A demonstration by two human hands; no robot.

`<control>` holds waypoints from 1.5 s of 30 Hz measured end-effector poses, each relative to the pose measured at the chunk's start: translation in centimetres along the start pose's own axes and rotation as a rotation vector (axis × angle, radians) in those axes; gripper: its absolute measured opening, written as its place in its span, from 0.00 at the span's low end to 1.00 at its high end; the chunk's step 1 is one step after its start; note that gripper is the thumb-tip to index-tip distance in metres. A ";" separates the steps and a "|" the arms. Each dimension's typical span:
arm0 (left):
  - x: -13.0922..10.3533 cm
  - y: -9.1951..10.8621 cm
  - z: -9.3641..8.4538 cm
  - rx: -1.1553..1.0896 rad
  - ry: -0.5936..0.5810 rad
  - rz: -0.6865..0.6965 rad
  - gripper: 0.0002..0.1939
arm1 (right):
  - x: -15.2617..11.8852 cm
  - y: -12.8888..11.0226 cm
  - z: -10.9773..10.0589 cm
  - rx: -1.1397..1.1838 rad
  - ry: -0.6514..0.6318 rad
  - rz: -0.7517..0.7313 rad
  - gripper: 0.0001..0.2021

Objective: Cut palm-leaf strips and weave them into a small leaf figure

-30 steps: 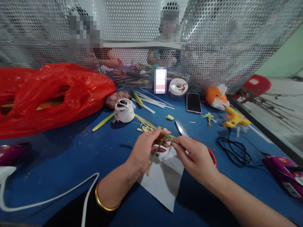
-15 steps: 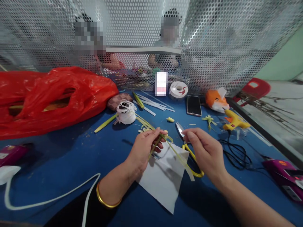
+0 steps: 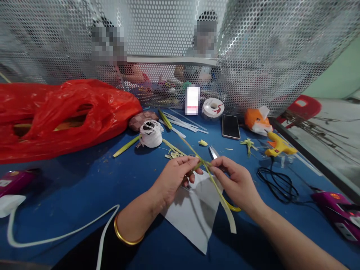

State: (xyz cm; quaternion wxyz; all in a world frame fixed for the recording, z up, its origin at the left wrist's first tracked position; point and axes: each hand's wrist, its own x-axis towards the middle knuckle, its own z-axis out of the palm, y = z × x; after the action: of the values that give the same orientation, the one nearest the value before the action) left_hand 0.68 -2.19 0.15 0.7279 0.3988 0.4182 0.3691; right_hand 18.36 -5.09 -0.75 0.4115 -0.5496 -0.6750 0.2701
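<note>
Over a white sheet of paper (image 3: 188, 215), my left hand (image 3: 173, 174) pinches narrow yellow-green leaf strips (image 3: 216, 186) where they cross. My right hand (image 3: 239, 182) is closed, thumb against forefinger, on a short strip end just right of the crossing. One long strip runs from upper left to lower right, its pale wide end hanging below my right hand. Scissors (image 3: 213, 152) with yellow handles lie partly hidden behind that hand. A small folded yellow-green piece (image 3: 203, 143) rests beyond the fingers, and leaf scraps (image 3: 173, 154) lie by my left hand.
White string roll (image 3: 152, 135), ribbon spool (image 3: 213, 108), dark phone (image 3: 231, 126), lit phone (image 3: 192, 100) and yellow glue gun (image 3: 279, 144) with black cable are on the blue table. A red plastic bag (image 3: 112, 108) lies left. Two people sit behind the perforated metal screen (image 3: 163, 33).
My right hand has moved left to the strips and now grips a short end. The crossing has shifted slightly right, and the long strip now points diagonally through it.
</note>
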 end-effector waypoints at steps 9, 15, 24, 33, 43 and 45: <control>0.0 0.2 0.1 0.213 0.097 0.094 0.08 | 0.0 0.2 -0.3 0.121 0.023 0.129 0.12; 0.1 0.2 -0.2 0.400 0.055 0.161 0.07 | 0.6 0.1 -0.9 0.338 0.064 0.316 0.23; -0.2 0.8 0.0 0.435 -0.109 0.039 0.08 | 1.1 -0.6 -1.4 0.369 -0.259 0.370 0.23; -0.6 0.9 0.0 0.455 0.476 0.535 0.05 | 1.0 -0.5 -0.9 0.446 -0.043 0.445 0.19; -1.2 -1.0 1.4 0.522 0.230 0.341 0.15 | 0.8 -0.2 -0.4 0.527 0.136 0.409 0.18; -0.7 -1.4 1.6 0.405 0.187 0.227 0.11 | 0.6 -0.3 0.0 0.559 0.113 0.411 0.17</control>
State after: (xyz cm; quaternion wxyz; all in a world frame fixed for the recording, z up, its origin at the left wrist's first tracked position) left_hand 2.15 -3.78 -0.33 0.5452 0.5450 0.5018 0.3922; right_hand 18.21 -4.62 -0.35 0.5197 -0.5543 -0.4264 0.4907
